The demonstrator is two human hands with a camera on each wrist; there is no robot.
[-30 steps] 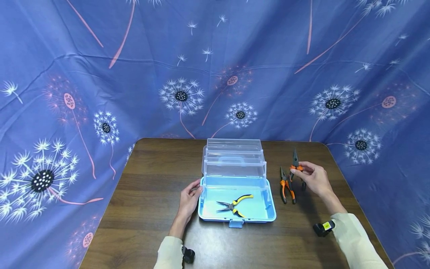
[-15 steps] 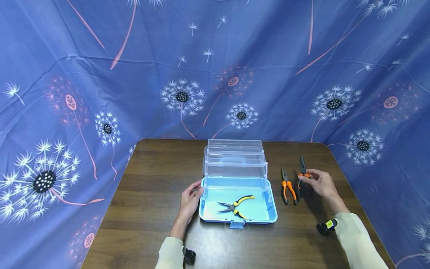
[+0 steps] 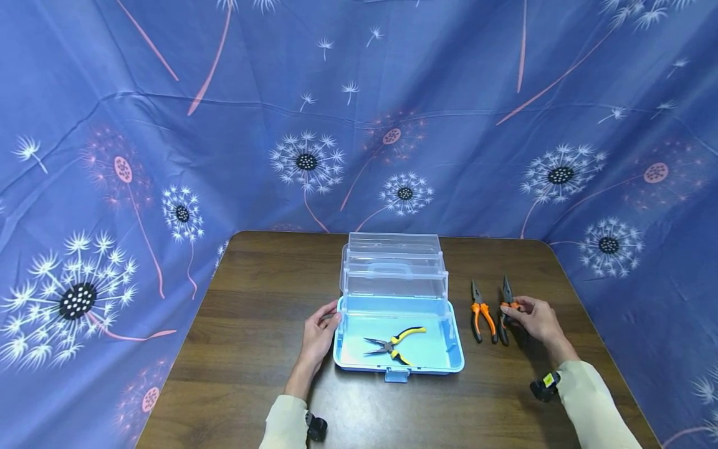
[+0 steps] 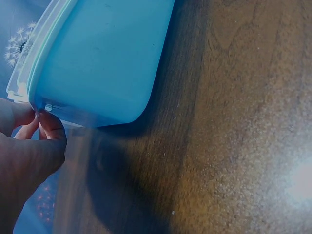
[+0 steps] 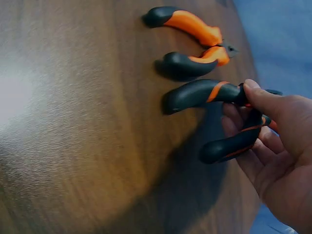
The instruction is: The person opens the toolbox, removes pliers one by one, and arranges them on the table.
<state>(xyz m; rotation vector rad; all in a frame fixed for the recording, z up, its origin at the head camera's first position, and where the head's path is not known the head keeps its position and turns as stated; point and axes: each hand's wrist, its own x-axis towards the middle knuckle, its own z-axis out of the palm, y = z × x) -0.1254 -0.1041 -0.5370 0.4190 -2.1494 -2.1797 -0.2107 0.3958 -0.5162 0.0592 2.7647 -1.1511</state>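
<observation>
A light blue toolbox stands with its clear lid raised. The left hand pinches the box's rim at its left side; the left wrist view shows thumb and fingertips meeting on the edge of the blue box. Inside lie yellow-and-black pliers, their jaws apart. To the right of the box, the right hand grips black-and-orange pliers near the pivot. In the right wrist view the hand has thumb and fingers round them, both black handles pointing away from the palm.
Another pair of orange-and-black pliers lies on the brown wooden table, between the box and the right hand's pliers. A blue curtain with dandelion prints hangs behind the table and along its sides.
The right hand, with its pliers, has moved right and then nearer the front, down beside the other orange pair. The left hand stays at the box's rim.
</observation>
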